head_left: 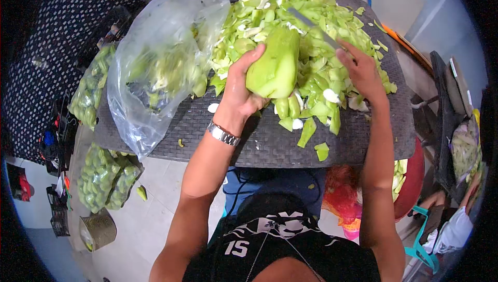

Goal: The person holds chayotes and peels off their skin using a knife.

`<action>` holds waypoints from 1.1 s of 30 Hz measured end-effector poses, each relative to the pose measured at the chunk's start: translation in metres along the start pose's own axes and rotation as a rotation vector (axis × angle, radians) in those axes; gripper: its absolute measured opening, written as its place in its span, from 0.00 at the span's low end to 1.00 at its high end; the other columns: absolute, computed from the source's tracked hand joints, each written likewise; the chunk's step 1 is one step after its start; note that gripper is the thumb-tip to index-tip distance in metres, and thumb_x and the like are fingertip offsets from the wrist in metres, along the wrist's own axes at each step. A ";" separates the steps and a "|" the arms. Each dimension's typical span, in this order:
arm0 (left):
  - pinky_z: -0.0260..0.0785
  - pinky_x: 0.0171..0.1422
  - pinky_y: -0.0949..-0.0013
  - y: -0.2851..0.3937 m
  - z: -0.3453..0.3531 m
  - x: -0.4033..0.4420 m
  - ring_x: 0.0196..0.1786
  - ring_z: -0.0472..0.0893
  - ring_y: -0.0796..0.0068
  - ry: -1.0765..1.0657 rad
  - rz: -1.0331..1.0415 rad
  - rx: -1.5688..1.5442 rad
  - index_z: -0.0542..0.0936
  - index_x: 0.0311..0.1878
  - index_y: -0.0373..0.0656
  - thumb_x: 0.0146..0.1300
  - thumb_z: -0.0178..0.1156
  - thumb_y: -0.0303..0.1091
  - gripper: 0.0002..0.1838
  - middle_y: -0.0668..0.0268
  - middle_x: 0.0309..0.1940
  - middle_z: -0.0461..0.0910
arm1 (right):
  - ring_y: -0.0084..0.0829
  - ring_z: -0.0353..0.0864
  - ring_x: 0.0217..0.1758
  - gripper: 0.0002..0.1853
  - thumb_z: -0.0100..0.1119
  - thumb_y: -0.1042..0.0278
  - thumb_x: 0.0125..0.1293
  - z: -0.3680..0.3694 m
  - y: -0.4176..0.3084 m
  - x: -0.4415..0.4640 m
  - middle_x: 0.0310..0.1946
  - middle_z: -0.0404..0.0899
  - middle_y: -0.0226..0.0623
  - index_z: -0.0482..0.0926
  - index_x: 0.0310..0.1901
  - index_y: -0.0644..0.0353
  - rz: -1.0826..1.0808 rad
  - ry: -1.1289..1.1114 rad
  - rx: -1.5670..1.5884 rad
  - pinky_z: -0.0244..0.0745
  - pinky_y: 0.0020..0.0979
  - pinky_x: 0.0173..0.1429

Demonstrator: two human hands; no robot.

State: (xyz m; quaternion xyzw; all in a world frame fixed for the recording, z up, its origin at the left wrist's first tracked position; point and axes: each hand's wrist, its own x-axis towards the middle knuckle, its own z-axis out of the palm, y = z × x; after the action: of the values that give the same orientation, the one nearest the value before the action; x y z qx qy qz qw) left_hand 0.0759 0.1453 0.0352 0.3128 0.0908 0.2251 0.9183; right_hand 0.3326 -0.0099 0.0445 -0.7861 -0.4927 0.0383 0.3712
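A large pale green vegetable [274, 67] is gripped in my left hand [244, 82], which has a metal watch at the wrist. Its lower face looks smooth and cut. My right hand [360, 67] is closed round the handle end of a knife [314, 27]; the blade points up and left, just above and right of the vegetable. A big heap of green and whitish pieces [324, 61] lies behind and beneath both hands on the dark woven table [207, 137]. Left of the heap, a clear plastic bag [150, 69] contains more green pieces.
Bags of green vegetables [106, 178] sit at the lower left, near a round container [97, 231]. At the right are a red tub [410, 183], another person's arm [433, 199] and a dark board [445, 126]. A red bag [342, 196] lies below the table edge.
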 end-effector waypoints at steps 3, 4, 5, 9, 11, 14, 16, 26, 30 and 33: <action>0.79 0.60 0.34 -0.002 0.004 0.002 0.59 0.85 0.50 -0.006 -0.004 -0.014 0.71 0.72 0.39 0.77 0.55 0.53 0.31 0.50 0.61 0.81 | 0.36 0.79 0.38 0.38 0.51 0.29 0.75 -0.013 0.007 0.007 0.31 0.80 0.48 0.81 0.38 0.67 0.179 -0.103 0.019 0.75 0.37 0.51; 0.79 0.61 0.35 -0.003 -0.001 0.003 0.59 0.84 0.50 -0.021 -0.027 -0.050 0.71 0.72 0.39 0.77 0.55 0.53 0.31 0.51 0.61 0.81 | 0.37 0.80 0.39 0.38 0.51 0.29 0.75 -0.013 -0.004 0.006 0.32 0.80 0.50 0.81 0.39 0.67 0.211 -0.108 0.062 0.75 0.38 0.51; 0.79 0.62 0.36 -0.004 -0.004 0.005 0.60 0.84 0.50 -0.036 -0.048 -0.083 0.71 0.72 0.39 0.76 0.55 0.54 0.32 0.51 0.62 0.81 | 0.39 0.81 0.40 0.38 0.51 0.29 0.74 -0.011 -0.015 0.006 0.32 0.80 0.51 0.82 0.41 0.67 0.240 -0.110 0.107 0.75 0.39 0.51; 0.79 0.63 0.41 -0.003 -0.007 0.007 0.60 0.84 0.52 -0.045 -0.009 -0.050 0.72 0.70 0.40 0.76 0.55 0.56 0.32 0.52 0.63 0.80 | 0.46 0.85 0.38 0.37 0.57 0.28 0.70 0.010 -0.059 -0.004 0.30 0.81 0.55 0.81 0.42 0.66 -0.082 -0.084 0.141 0.78 0.42 0.47; 0.79 0.64 0.43 -0.006 -0.008 0.007 0.59 0.84 0.53 0.084 0.032 -0.036 0.73 0.69 0.41 0.75 0.56 0.57 0.32 0.52 0.62 0.80 | 0.41 0.77 0.27 0.28 0.62 0.38 0.70 0.017 -0.079 -0.018 0.23 0.74 0.46 0.79 0.41 0.62 -0.242 -0.120 0.031 0.71 0.40 0.35; 0.80 0.62 0.42 -0.012 -0.025 0.012 0.59 0.85 0.55 0.152 0.045 -0.154 0.74 0.68 0.42 0.75 0.56 0.54 0.29 0.53 0.61 0.81 | 0.41 0.75 0.23 0.24 0.67 0.43 0.68 0.026 -0.083 -0.020 0.21 0.72 0.44 0.78 0.41 0.60 -0.374 -0.089 -0.021 0.69 0.39 0.31; 0.80 0.60 0.40 -0.012 -0.025 0.010 0.59 0.84 0.51 0.128 0.052 -0.150 0.75 0.67 0.41 0.75 0.56 0.50 0.27 0.53 0.61 0.81 | 0.42 0.77 0.24 0.23 0.69 0.44 0.66 0.025 -0.081 -0.019 0.22 0.74 0.45 0.78 0.42 0.59 -0.350 -0.073 -0.038 0.70 0.40 0.33; 0.81 0.51 0.40 -0.003 -0.014 0.011 0.54 0.86 0.50 -0.021 -0.094 -0.121 0.77 0.66 0.45 0.71 0.59 0.54 0.28 0.55 0.58 0.84 | 0.55 0.85 0.38 0.35 0.60 0.25 0.63 0.004 -0.024 0.000 0.31 0.84 0.52 0.84 0.46 0.56 -0.080 -0.039 -0.269 0.77 0.49 0.45; 0.82 0.47 0.38 -0.004 -0.019 0.015 0.49 0.87 0.48 -0.049 -0.121 -0.117 0.77 0.66 0.43 0.72 0.59 0.53 0.28 0.53 0.57 0.85 | 0.55 0.86 0.42 0.37 0.57 0.24 0.65 -0.001 -0.018 0.002 0.36 0.85 0.52 0.84 0.49 0.56 -0.108 -0.044 -0.243 0.77 0.48 0.49; 0.82 0.46 0.38 0.006 -0.016 0.001 0.48 0.88 0.48 -0.074 -0.138 -0.060 0.75 0.68 0.39 0.73 0.59 0.53 0.30 0.51 0.56 0.84 | 0.54 0.85 0.44 0.37 0.54 0.24 0.68 -0.016 0.000 0.009 0.39 0.85 0.52 0.84 0.49 0.58 0.157 -0.023 -0.298 0.76 0.47 0.52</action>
State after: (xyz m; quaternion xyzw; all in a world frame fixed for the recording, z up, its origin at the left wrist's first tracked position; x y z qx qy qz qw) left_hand 0.0698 0.1582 0.0260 0.2864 0.0713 0.1520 0.9433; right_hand 0.3442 -0.0118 0.0584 -0.8680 -0.4343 0.0026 0.2406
